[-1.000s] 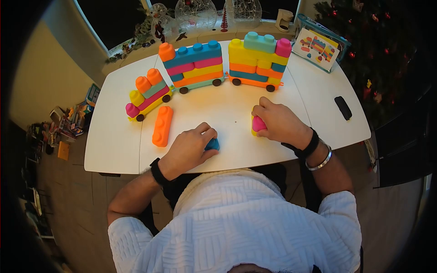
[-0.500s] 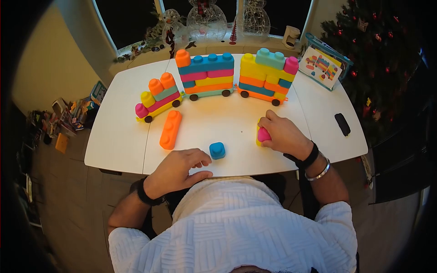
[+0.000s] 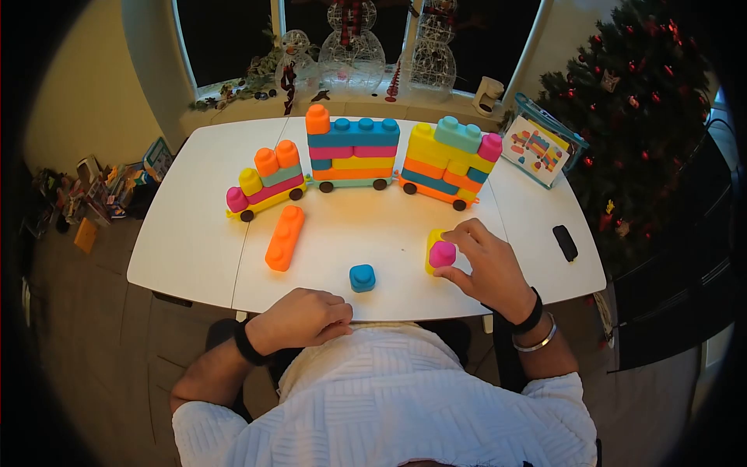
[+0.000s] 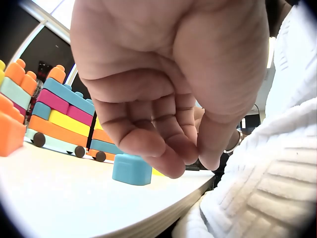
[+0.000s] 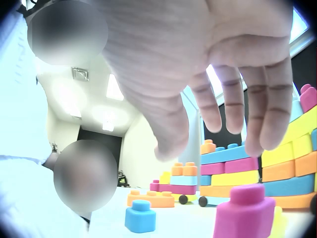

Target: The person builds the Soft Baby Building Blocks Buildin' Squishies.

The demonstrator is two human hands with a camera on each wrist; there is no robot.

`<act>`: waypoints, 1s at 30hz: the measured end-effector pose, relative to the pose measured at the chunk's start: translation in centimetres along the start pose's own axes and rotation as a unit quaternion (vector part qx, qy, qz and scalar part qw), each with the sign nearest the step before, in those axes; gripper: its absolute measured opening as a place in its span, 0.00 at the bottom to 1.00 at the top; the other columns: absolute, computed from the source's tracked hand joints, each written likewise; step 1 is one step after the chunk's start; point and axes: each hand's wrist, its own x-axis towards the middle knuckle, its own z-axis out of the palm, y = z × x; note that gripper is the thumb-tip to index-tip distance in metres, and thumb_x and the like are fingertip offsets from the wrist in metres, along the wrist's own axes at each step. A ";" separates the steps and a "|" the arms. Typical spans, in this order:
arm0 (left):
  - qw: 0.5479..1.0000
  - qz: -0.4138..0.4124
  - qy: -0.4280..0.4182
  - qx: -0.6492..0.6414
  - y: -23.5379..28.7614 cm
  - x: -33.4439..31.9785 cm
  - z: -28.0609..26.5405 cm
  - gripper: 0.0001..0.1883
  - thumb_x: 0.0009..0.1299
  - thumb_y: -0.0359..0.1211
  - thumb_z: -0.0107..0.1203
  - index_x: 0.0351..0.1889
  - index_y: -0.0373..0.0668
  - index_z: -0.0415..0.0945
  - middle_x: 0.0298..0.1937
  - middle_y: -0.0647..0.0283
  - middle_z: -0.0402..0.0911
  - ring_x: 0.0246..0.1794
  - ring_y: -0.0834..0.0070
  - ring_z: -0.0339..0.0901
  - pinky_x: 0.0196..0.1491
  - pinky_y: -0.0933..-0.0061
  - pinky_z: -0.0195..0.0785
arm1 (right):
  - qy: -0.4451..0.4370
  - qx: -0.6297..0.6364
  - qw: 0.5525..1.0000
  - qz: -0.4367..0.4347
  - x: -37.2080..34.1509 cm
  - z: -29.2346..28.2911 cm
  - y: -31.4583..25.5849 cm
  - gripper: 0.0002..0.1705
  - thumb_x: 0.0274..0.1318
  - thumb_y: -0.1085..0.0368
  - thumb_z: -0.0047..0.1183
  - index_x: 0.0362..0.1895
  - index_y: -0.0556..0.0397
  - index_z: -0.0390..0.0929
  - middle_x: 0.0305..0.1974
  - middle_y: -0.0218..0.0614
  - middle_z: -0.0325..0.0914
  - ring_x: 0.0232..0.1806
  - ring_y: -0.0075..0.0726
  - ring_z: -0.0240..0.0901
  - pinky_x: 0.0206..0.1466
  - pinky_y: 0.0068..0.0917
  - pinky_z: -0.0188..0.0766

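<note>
Loosely curled and holding nothing, my left hand [image 3: 299, 321] hovers at the table's front edge, close to the white shirt. A small blue block [image 3: 362, 278] stands just beyond its fingers; the left wrist view shows the same blue block [image 4: 132, 169] behind the fingertips. My right hand [image 3: 490, 265] is spread around a pink block [image 3: 443, 254], with thumb and fingers lifted off it. In the right wrist view the fingers hang straight above the pink block [image 5: 245, 213]. A yellow block [image 3: 431, 263] lies against the pink one, partly hidden by it.
A three-part block train stands across the back: a small engine [image 3: 268, 194], a middle wagon [image 3: 354, 163] and a right wagon [image 3: 443, 179]. A long orange block [image 3: 285, 238] lies left. A black object [image 3: 566, 243] and a clear bag [image 3: 537, 148] are at the right.
My left hand has let go of the blue block and drawn back to the table edge. My right hand has loosened its grip on the pink block and its fingers have spread.
</note>
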 end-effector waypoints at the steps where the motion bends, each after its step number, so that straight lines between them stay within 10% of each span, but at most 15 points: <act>1: 1.000 0.014 0.006 -0.008 0.1 0.1 0.3 0.12 0.76 0.41 0.68 0.38 0.48 0.78 0.29 0.65 0.82 0.31 0.62 0.83 0.35 0.61 0.74 | 0.026 0.041 0.999 -0.018 -0.6 0.0 -0.5 0.26 0.57 0.50 0.76 0.52 0.52 0.84 0.49 0.37 0.80 0.44 0.48 0.84 0.44 0.40 0.82; 10: 0.991 -0.032 0.019 -0.127 2.7 -2.0 2.5 0.08 0.74 0.37 0.70 0.37 0.46 0.82 0.29 0.64 0.83 0.29 0.63 0.83 0.34 0.65 0.76 | -0.123 0.272 0.927 -0.226 -5.2 6.6 -3.4 0.16 0.64 0.51 0.73 0.36 0.48 0.84 0.32 0.32 0.79 0.33 0.42 0.80 0.35 0.34 0.78; 30: 0.995 -0.009 0.004 -0.095 -0.3 -1.5 3.3 0.07 0.76 0.36 0.68 0.40 0.45 0.83 0.33 0.62 0.85 0.33 0.60 0.85 0.37 0.62 0.78 | -0.206 0.264 0.928 -0.165 -3.6 8.1 -1.5 0.14 0.72 0.55 0.65 0.41 0.51 0.83 0.36 0.35 0.82 0.35 0.45 0.82 0.39 0.38 0.79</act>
